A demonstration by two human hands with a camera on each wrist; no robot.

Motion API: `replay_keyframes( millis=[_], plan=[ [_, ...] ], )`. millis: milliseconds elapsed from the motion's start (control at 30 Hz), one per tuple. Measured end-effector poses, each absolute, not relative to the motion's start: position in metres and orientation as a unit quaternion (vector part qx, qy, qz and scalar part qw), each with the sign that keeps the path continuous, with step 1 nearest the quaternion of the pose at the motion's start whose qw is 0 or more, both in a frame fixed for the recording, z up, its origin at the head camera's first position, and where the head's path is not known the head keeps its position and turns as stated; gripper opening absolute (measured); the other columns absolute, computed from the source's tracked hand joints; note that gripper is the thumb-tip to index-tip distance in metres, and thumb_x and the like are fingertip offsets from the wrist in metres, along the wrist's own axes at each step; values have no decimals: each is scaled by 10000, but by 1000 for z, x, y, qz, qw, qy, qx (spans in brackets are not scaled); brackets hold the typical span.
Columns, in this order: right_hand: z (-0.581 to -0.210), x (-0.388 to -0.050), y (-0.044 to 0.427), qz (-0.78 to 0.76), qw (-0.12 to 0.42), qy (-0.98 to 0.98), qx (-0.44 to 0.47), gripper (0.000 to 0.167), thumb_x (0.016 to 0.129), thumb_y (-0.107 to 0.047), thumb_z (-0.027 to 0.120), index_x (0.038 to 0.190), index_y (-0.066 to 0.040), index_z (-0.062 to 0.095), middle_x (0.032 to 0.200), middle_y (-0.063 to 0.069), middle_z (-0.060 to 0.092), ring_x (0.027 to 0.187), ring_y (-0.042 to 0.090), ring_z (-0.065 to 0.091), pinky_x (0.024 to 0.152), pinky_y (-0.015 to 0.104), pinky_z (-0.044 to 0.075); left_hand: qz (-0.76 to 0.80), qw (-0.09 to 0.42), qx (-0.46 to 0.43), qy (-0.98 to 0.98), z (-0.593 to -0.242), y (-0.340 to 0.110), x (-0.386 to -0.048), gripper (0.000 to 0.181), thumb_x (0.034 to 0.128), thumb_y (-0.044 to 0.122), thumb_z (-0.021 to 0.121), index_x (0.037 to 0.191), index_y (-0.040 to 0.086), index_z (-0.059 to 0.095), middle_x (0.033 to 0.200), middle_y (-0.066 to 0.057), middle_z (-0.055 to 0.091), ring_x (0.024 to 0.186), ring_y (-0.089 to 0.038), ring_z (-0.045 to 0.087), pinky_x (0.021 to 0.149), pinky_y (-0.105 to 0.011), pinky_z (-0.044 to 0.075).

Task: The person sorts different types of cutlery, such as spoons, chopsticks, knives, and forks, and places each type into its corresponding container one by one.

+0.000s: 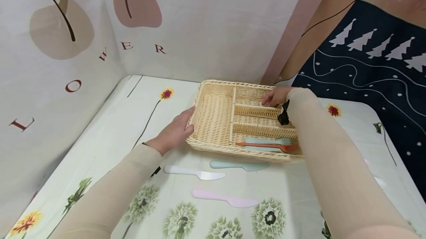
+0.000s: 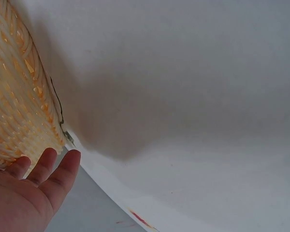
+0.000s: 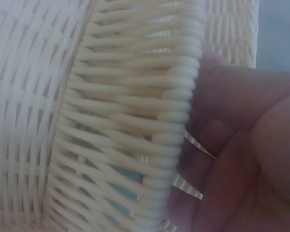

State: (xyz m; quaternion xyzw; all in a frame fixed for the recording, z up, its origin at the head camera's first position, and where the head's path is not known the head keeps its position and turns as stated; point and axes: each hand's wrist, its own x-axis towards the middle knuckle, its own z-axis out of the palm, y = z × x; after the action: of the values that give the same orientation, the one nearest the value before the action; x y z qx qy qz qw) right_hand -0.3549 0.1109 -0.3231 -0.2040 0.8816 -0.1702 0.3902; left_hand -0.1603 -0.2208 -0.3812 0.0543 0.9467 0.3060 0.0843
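Note:
A woven wicker tray with divided compartments stands on the table. My left hand rests against its left side, fingers fairly straight; the left wrist view shows the fingers beside the outer wall. My right hand reaches into the far right compartment, behind a woven divider. Its fingers are partly hidden there, and whether they hold anything is unclear. Bits of light blue show through the divider's gaps. In the near compartment lie an orange fork and a light blue utensil.
In front of the tray lie a light blue knife, a white knife and a pink knife. A flower-print cloth covers the table. A printed curtain hangs behind it. Something pale lies right of my right forearm.

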Motion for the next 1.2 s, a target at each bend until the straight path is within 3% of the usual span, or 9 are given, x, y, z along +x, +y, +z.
replay_keyframes(
  millis=[133, 333, 567, 900, 1067, 1200],
  plan=[
    [-320, -351, 116, -181, 384, 884, -196, 363, 954, -81, 544, 1306, 7, 565, 1387, 221, 464, 1172, 326, 469, 1051, 491, 384, 307, 84, 61, 946, -382, -219, -161, 675, 962, 262, 373, 1558, 84, 111, 1609, -94, 162, 1473, -283, 144, 1182, -441, 154],
    [-314, -345, 121, -234, 354, 885, -191, 412, 950, -97, 566, 1341, 21, 519, 1318, 229, 528, 1208, 357, 494, 1024, 562, 389, 310, 92, 56, 944, -383, -216, -161, 672, 969, 262, 368, 1561, 93, 97, 1613, -89, 148, 1475, -288, 134, 1180, -451, 156],
    [-303, -336, 126, -307, 262, 895, -190, 355, 930, -90, 614, 1269, 14, 601, 1116, 137, 633, 1014, 259, 524, 929, 449, 461, 306, 93, 61, 946, -382, -217, -162, 671, 972, 260, 361, 1559, 84, 89, 1612, -104, 144, 1472, -303, 134, 1178, -460, 155],
    [-272, -299, 141, -356, 167, 902, -179, 366, 955, -154, 587, 1313, -80, 588, 1249, 140, 599, 1170, 267, 516, 1024, 473, 417, 311, 97, 53, 944, -383, -223, -163, 667, 977, 265, 340, 1562, 91, 68, 1615, -109, 122, 1472, -318, 122, 1177, -484, 141],
    [-270, -279, 161, -399, 111, 896, -160, 369, 953, -177, 600, 1309, -80, 591, 1230, 107, 615, 1138, 215, 538, 1024, 454, 424, 313, 96, 58, 943, -383, -223, -165, 667, 980, 259, 345, 1560, 80, 68, 1614, -119, 121, 1473, -320, 116, 1178, -484, 135],
    [-274, -267, 180, -441, 78, 884, -131, 399, 937, -190, 628, 1317, -78, 582, 1162, 8, 661, 1093, 133, 562, 1060, 481, 389, 313, 95, 60, 943, -383, -222, -166, 667, 978, 250, 347, 1559, 76, 68, 1613, -124, 119, 1473, -323, 113, 1179, -483, 130]
  ],
)
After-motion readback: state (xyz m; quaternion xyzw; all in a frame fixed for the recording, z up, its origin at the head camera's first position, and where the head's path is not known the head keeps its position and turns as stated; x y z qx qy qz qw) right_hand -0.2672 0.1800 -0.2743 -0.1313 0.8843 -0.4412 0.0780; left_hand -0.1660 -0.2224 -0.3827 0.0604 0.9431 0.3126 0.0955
